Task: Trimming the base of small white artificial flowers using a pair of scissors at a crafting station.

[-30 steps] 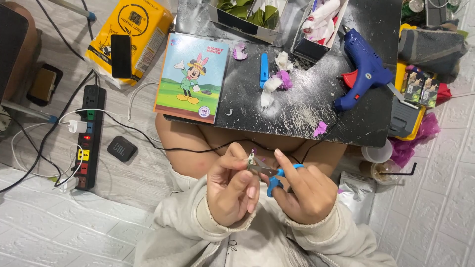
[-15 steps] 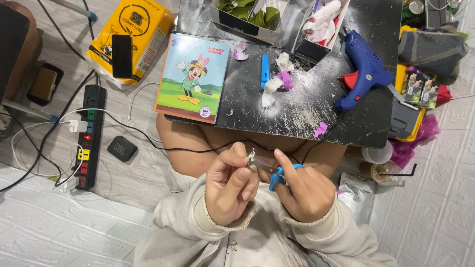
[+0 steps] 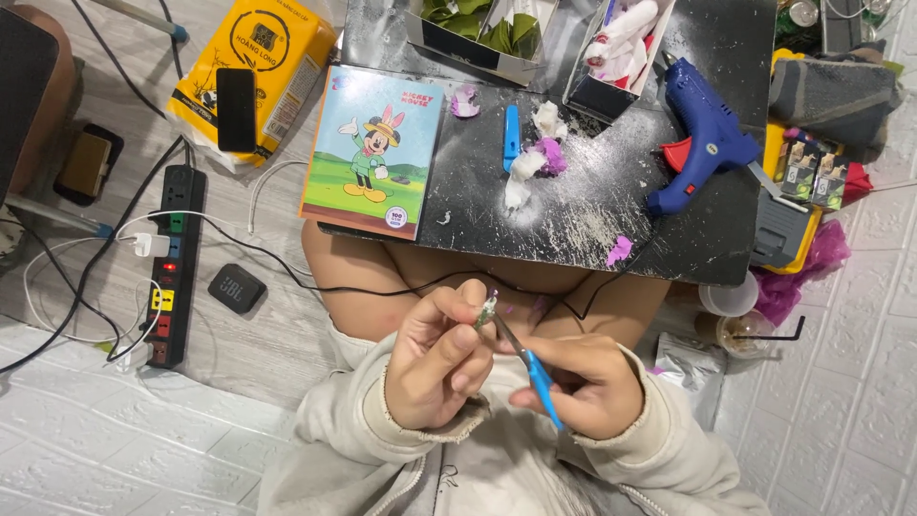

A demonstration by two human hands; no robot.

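Hands have barely moved, still meeting over the lap. Ahead, a black table (image 3: 592,205) bears a cartoon book (image 3: 374,151) and blue glue gun (image 3: 702,139). Left hand (image 3: 441,368) pinches a tiny pale piece (image 3: 486,311); right hand (image 3: 583,387) grips blue-handled pliers (image 3: 527,361) touching it

Blue-handled metal pliers (image 3: 528,363) have been tilted slightly steeper; the small silvery piece (image 3: 486,311) has been raised marginally.

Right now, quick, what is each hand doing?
Left hand: closed, pinching a small silvery-green piece at its fingertips.
Right hand: closed on blue-handled scissors, blades at that piece.
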